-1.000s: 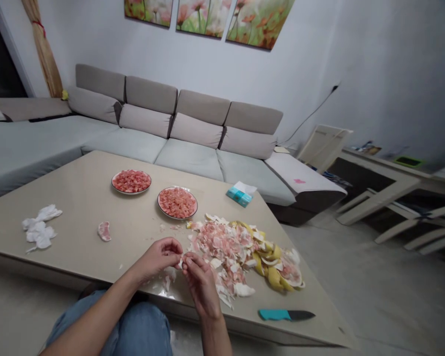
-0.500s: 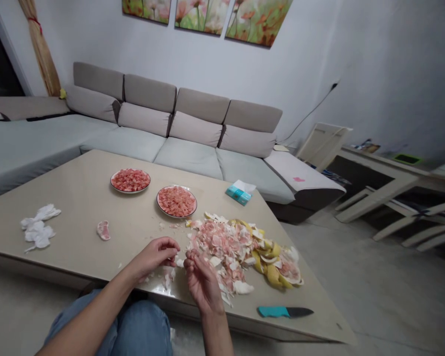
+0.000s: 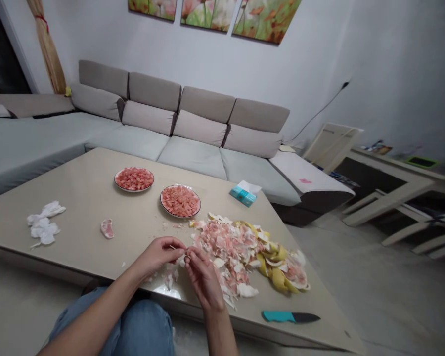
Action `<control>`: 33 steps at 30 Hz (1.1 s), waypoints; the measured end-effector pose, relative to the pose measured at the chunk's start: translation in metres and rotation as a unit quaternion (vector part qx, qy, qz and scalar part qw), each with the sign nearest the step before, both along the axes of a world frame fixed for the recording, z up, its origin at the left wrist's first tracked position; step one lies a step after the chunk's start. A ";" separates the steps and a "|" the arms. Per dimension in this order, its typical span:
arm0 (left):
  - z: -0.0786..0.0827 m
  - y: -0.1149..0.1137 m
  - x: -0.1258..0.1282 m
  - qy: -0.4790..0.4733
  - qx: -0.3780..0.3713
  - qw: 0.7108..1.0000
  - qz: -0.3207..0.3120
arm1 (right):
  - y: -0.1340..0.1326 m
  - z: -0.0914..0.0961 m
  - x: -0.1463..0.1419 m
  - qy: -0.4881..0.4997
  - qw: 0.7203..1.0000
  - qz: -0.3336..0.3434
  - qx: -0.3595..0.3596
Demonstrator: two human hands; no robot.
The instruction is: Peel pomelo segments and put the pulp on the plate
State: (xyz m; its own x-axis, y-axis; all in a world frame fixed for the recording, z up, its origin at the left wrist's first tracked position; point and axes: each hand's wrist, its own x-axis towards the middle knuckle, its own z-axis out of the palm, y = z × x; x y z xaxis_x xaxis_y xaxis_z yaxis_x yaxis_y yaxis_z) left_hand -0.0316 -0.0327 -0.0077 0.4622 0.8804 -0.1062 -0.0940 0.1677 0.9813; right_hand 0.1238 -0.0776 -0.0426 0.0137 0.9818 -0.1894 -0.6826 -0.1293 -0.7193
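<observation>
My left hand (image 3: pixel 159 256) and my right hand (image 3: pixel 203 277) meet fingertip to fingertip above the table's near edge. Each is closed in a pinch; whatever lies between the fingers is too small and hidden to name. Right beside them spreads a heap of pink and white membrane scraps (image 3: pixel 230 247), with thick yellow pomelo peel (image 3: pixel 278 277) on its right side. Beyond the hands, pink pulp pieces fill a near plate (image 3: pixel 180 201) and a far plate (image 3: pixel 134 179). One pomelo segment (image 3: pixel 107 229) lies alone to the left.
A knife (image 3: pixel 291 317) with a turquoise handle lies by the table's near right edge. Crumpled white tissues (image 3: pixel 44 225) are at the left. A blue tissue pack (image 3: pixel 244 194) sits near the far right edge. Behind the table (image 3: pixel 85 198) stands a grey sofa (image 3: pixel 193 153).
My hands have come together from a small gap, and their fingertips now meet. The whole scene has shifted slightly rightward in view. The plates, scraps and knife keep their places on the table.
</observation>
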 end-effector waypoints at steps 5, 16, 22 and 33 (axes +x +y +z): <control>-0.004 0.001 0.001 0.040 0.046 0.998 0.006 | -0.002 -0.004 -0.004 -0.093 0.995 -0.012 0.021; -0.006 0.001 0.001 0.122 0.121 0.984 0.040 | -0.005 -0.003 0.001 -0.254 0.966 -0.028 0.042; -0.010 0.000 0.002 0.149 0.173 0.972 0.048 | -0.007 0.001 0.000 -0.326 0.942 -0.041 0.069; 0.000 -0.007 0.009 0.160 0.201 0.963 0.076 | -0.016 0.005 -0.014 -0.431 0.878 -0.136 0.159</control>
